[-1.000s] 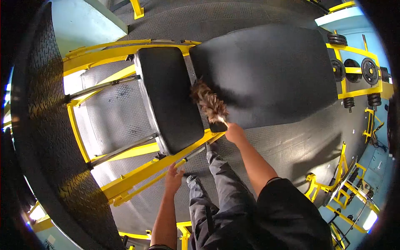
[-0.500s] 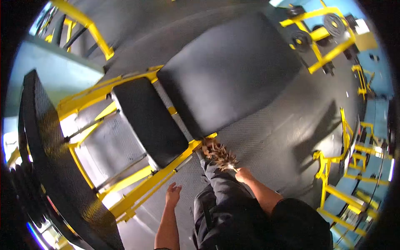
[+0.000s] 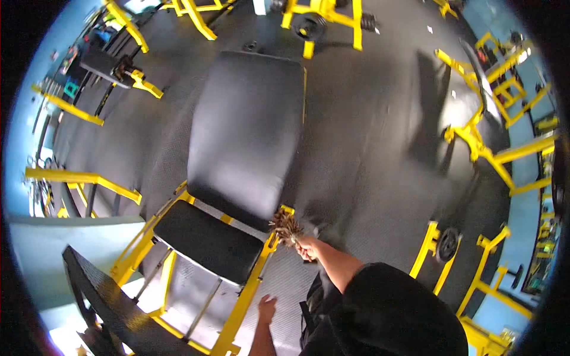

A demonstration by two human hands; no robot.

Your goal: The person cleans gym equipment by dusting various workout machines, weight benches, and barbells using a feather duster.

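A brown feather duster (image 3: 285,228) is gripped by its handle in my right hand (image 3: 307,248). Its feathers lie against the yellow frame (image 3: 270,244) of a gym machine, close to the near corner of the long black back pad (image 3: 246,130). Below that pad sits the smaller black seat pad (image 3: 209,240). My left hand (image 3: 267,309) hangs beside the frame's right rail, holding nothing, its fingers loosely apart. A black textured footplate (image 3: 113,296) rises at the lower left.
Yellow weight machines stand around the room, one with plates (image 3: 310,26) at the top and others along the right wall. A low yellow stand with a plate (image 3: 447,244) is to my right. A pale blue ledge (image 3: 77,237) borders the machine at left. Dark rubber flooring (image 3: 368,148) surrounds it.
My view has turned, so the machine now points up the picture. The feather duster stays by the frame corner, and my right arm reaches further forward. My left hand remains beside the rail.
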